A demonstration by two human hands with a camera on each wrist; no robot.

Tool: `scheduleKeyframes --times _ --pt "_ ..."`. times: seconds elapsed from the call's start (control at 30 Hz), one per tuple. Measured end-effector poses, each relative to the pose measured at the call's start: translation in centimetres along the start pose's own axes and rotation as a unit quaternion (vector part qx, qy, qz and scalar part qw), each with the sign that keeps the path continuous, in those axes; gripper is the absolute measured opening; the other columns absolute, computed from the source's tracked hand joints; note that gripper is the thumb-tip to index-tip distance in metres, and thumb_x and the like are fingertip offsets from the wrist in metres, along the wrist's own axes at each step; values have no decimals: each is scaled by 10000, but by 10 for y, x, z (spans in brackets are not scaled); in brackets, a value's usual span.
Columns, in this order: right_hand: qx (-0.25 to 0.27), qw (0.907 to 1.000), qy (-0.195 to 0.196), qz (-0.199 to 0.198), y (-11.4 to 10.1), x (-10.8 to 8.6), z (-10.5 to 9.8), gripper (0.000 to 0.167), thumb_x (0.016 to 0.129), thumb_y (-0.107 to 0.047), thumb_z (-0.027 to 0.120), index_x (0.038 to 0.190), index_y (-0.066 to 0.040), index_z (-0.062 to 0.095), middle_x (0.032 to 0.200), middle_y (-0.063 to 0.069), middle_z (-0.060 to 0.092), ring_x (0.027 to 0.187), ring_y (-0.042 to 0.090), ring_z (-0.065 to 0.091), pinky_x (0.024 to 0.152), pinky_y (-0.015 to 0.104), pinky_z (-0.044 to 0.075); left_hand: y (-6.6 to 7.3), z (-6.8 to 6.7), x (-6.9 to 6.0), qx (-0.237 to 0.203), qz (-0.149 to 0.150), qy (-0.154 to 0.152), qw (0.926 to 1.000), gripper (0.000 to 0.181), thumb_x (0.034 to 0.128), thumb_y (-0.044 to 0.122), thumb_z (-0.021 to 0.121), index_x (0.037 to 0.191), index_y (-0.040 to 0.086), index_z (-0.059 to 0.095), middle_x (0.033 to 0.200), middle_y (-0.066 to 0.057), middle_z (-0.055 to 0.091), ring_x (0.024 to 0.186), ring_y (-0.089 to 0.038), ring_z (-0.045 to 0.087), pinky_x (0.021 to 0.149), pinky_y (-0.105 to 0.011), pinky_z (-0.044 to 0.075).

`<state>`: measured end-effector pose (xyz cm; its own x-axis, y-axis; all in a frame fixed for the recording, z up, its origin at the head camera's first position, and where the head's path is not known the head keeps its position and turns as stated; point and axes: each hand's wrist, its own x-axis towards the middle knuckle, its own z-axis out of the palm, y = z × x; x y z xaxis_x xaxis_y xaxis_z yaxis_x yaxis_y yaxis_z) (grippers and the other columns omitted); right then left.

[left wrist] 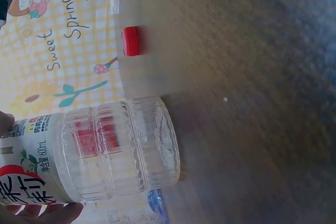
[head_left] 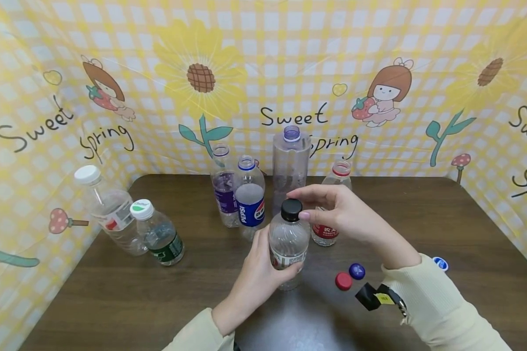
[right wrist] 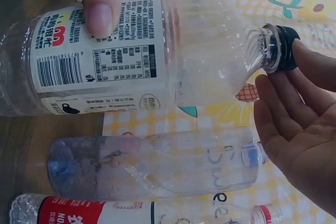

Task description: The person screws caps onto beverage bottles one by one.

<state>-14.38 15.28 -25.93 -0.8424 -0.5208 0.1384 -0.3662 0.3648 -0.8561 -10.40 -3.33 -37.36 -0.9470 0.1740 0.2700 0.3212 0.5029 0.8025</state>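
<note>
Centrally, the left hand (head_left: 261, 268) grips an upright clear bottle (head_left: 288, 239) while the right hand (head_left: 340, 212) pinches its black cap (head_left: 292, 209) between thumb and fingers. Behind it stand a Pepsi bottle (head_left: 248, 195), a purple-labelled bottle (head_left: 224, 190), a tall bottle (head_left: 291, 163) and a red-labelled bottle (head_left: 325, 233), partly screened by that hand. A green-labelled bottle (head_left: 162, 241) and a larger bottle (head_left: 111, 204) stand left; a red cap (head_left: 343, 281) and a blue cap (head_left: 357, 271) lie near the right sleeve (head_left: 439, 300).

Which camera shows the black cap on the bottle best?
The right wrist view: the black cap is largest there, side-on at the top of the bottle, though the right hand covers part of it. The head view shows it smaller, from above. The left wrist view shows the bottle's lower part but not this cap.
</note>
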Motion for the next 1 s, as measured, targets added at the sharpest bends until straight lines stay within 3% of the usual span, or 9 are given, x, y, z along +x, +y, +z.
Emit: scheduleKeyframes --times 0.17,0.4,0.67,0.83,1.0 --pt "-125 9999 87 -15 2 1 2 392 880 -69 651 1265 -22 590 1278 136 609 1090 240 605 947 373 514 1 0 0 7 -7 -2 10000 824 722 240 819 1381 71 355 1260 -121 490 1128 -259 559 966 -451 489" --pt "-152 9994 313 53 2 1 6 351 855 -93 690 1198 -50 627 1135 124 652 971 212 616 839 327 531 1 0 0 90 53 44 9999 822 719 239 822 1377 68 359 1266 -122 492 1131 -254 561 968 -447 491" --pt "-354 9993 105 -7 1 1 6 430 867 -113 680 1282 -70 577 1269 112 597 1091 233 580 966 465 488 1 -1 0 91 21 1 10000 832 720 241 821 1383 69 349 1263 -123 492 1122 -258 564 958 -446 493" --pt "-332 9994 41 -39 0 3 7 380 864 -101 683 1236 -66 611 1173 106 625 999 191 602 862 350 522 1 -1 0 84 16 -17 10000 832 720 240 821 1382 66 348 1260 -125 492 1120 -260 564 954 -447 495" --pt "-287 9993 216 37 0 2 9 334 855 -111 698 1183 -79 639 1104 89 649 981 183 618 825 328 529 1 -1 0 105 37 18 9999 826 715 241 821 1374 63 357 1254 -124 496 1114 -260 568 952 -448 496"
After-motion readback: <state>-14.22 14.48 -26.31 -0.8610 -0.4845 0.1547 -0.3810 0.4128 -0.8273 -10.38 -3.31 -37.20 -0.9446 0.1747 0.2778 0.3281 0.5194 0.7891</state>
